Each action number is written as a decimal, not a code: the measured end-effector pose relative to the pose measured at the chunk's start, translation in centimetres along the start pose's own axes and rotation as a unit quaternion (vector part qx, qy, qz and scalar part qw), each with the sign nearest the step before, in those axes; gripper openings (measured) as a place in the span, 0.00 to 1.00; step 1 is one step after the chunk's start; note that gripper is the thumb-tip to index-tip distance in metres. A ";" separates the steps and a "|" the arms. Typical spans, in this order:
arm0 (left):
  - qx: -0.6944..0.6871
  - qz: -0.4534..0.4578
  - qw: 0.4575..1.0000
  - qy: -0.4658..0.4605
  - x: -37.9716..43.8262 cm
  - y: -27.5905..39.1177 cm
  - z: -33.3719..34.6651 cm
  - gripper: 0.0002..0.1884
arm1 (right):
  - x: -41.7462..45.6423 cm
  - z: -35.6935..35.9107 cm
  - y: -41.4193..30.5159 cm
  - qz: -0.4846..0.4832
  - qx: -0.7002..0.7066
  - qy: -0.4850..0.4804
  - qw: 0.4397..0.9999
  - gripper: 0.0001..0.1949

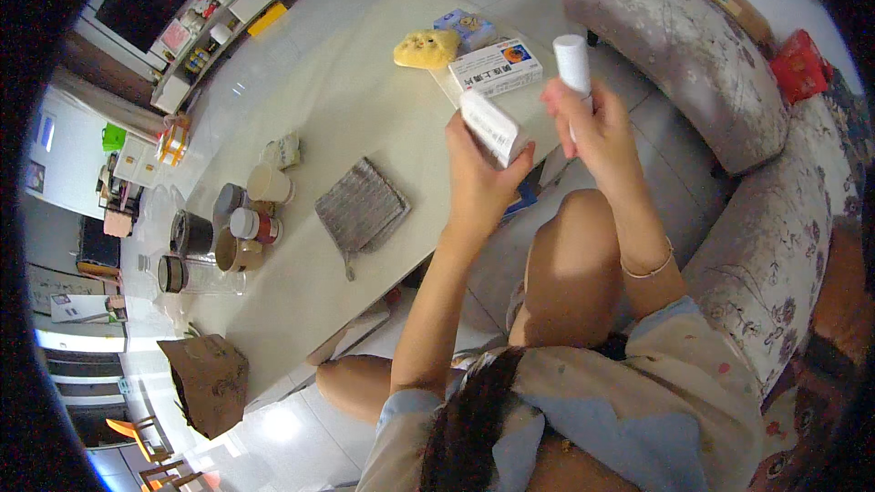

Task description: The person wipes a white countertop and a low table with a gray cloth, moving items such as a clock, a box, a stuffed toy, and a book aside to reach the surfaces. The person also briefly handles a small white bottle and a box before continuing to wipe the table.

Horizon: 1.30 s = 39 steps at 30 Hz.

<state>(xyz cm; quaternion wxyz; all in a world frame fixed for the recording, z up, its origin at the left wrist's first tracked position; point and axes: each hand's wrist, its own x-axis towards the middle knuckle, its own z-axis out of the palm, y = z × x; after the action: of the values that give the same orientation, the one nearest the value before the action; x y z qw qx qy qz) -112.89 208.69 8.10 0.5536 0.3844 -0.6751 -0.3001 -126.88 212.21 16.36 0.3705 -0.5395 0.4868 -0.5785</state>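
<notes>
My left hand [482, 181] grips a white box [491, 124] that bears printing, above the near edge of the table. To its right, my right hand [591, 123] is closed around a white cylindrical bottle [571, 63], held roughly upright and apart from the box. Just beyond the hands lies a white printed carton [495, 70] with a blue and orange picture. A yellow plush item [427, 48] and a blue patterned box [465, 29] are behind that carton. A folded grey cloth [362, 205] lies on the table to the left.
Several cups, jars and clear bottles crowd the left part of the pale table [328, 130], among them a white-lidded jar [254, 225]. A brown paper bag [210, 383] stands at the near left corner. A floral sofa [752, 273] curves along the right.
</notes>
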 end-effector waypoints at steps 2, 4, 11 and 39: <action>-0.002 0.000 1.000 0.001 -0.9 0.5 -1.0 0.44 | 0.1 -1.5 0.3 -0.006 0.054 -0.040 0.998 0.16; 0.000 0.014 1.000 -0.010 -1.7 0.8 -2.0 0.46 | 0.0 -0.6 0.7 -0.069 0.040 -0.022 0.997 0.15; -0.150 0.002 0.988 -0.023 -3.2 1.6 -3.3 0.53 | -2.6 4.0 -0.8 -0.207 0.072 -0.144 0.965 0.12; -0.722 -0.249 0.620 -0.182 -5.7 2.9 -8.2 0.42 | -0.7 5.3 1.9 -0.079 0.057 -0.386 0.917 0.18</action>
<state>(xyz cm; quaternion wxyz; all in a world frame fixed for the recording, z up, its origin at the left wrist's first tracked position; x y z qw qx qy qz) -104.89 215.24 9.20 0.4233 -0.0479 -0.2069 -0.8807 -121.78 211.58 14.02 0.5130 -0.7357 0.2276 -0.3793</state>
